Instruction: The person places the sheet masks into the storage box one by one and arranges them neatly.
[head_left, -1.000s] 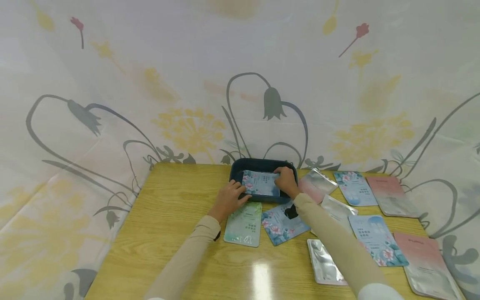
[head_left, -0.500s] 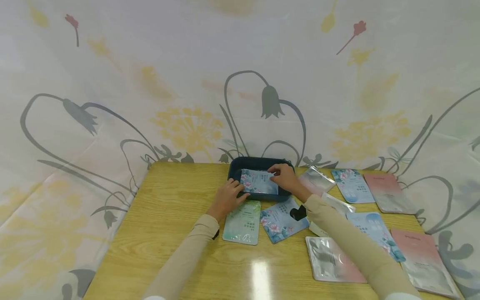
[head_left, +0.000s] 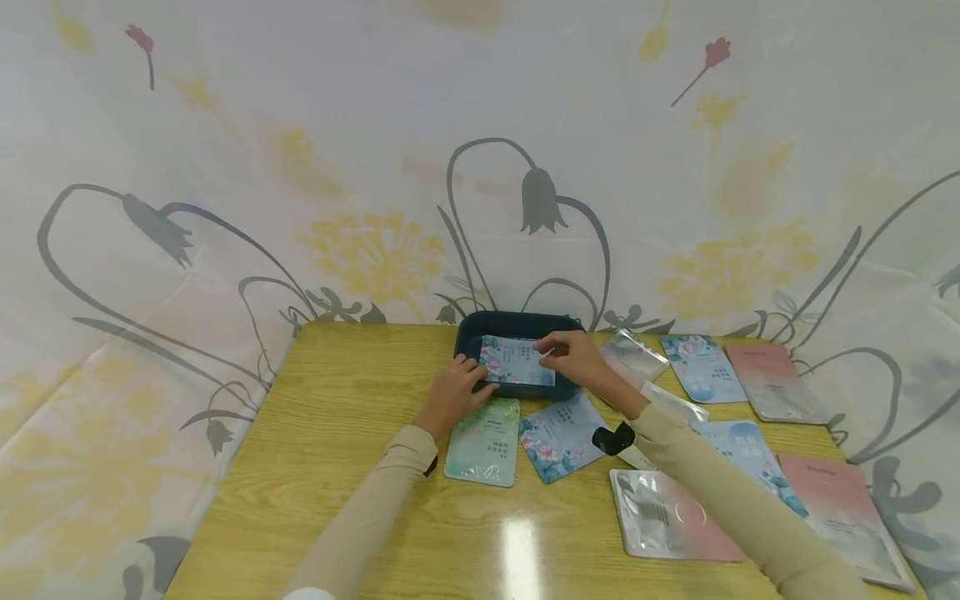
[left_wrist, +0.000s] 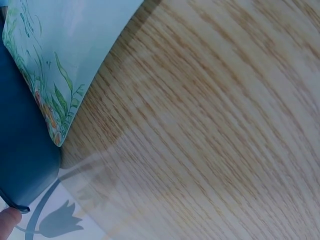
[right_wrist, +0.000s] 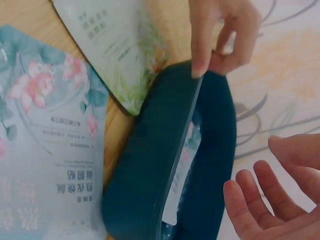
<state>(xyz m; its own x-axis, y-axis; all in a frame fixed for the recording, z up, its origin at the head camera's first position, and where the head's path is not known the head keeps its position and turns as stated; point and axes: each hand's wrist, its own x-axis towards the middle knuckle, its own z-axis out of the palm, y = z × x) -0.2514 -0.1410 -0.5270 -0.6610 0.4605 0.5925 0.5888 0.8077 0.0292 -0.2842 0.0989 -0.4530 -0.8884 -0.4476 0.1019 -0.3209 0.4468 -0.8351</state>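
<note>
A dark blue plastic box (head_left: 517, 319) stands at the table's back edge, with a blue floral face mask packet (head_left: 516, 363) lying in it. My left hand (head_left: 452, 393) pinches the box's rim at the front left, thumb outside, as the right wrist view shows. In the left wrist view only a fingertip (left_wrist: 9, 220) appears by the rim. Over the box's right end is my right hand (head_left: 576, 358), fingers loosely bent and apart, nothing between them. A green face mask packet (head_left: 483, 450) and another blue floral packet (head_left: 561, 440) lie just in front of the box.
To the right lie several more packets: a pink and silver packet (head_left: 671, 512) at the front, a blue floral one (head_left: 703, 371) and a pink one (head_left: 772, 379) farther back. A flower-patterned curtain (head_left: 375, 150) rises behind the wooden table (head_left: 337, 417).
My right hand has come off the packet in the box, and its wrist and forearm have shifted right. The left hand stays at the box's rim.
</note>
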